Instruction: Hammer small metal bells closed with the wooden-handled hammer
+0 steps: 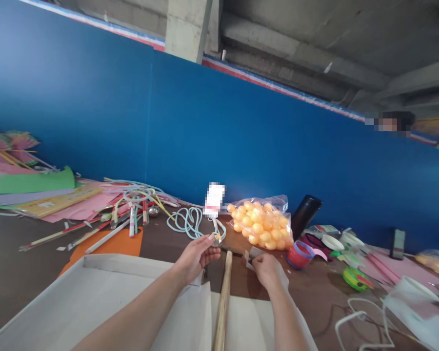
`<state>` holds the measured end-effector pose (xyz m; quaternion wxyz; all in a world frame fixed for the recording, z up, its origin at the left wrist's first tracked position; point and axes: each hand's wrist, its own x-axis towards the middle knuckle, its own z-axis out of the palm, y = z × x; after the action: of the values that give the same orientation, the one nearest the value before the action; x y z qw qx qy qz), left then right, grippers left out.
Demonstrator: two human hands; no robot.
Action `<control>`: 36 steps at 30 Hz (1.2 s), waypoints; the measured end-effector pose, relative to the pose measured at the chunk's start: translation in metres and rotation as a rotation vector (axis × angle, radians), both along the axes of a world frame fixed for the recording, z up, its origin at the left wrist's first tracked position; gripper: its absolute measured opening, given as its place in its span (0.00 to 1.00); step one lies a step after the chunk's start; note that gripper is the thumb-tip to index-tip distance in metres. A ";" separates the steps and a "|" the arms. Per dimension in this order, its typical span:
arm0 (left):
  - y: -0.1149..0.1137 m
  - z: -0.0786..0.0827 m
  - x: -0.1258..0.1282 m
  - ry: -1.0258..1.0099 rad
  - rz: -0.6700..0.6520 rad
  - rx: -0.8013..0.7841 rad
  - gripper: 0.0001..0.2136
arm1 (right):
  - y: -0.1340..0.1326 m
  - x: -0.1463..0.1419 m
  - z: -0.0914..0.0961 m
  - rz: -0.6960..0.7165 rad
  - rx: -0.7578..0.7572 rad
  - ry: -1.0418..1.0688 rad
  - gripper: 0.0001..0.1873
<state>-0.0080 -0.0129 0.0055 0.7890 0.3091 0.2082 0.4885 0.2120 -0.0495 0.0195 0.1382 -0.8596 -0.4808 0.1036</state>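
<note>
My left hand is raised above the table, its fingers pinched on a small round metal piece with a light cord trailing off it. My right hand is closed on a small folded piece of white card. A wooden stick lies between my two forearms, pointing away from me. Both hands hover over the near edge of a brown table.
A flat white cardboard tray lies under my left arm. A clear bag of orange balls, a black cylinder, a red-and-blue ring, coloured paper sheets and loose cords crowd the table. A blue wall stands behind.
</note>
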 end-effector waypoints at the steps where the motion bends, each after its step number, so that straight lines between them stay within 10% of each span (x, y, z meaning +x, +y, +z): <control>1: 0.000 0.000 0.000 -0.002 0.000 -0.001 0.10 | -0.001 0.001 0.001 -0.006 0.007 -0.004 0.13; 12: -0.001 0.001 0.000 0.018 0.010 -0.002 0.10 | -0.023 0.035 0.014 -0.024 0.003 0.027 0.16; 36: -0.001 0.001 0.000 -0.002 0.015 -0.025 0.09 | -0.004 0.014 0.008 -0.021 0.010 -0.050 0.12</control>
<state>-0.0077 -0.0136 0.0065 0.7891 0.2973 0.2159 0.4922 0.2261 -0.0539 0.0276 0.1315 -0.8662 -0.4757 0.0782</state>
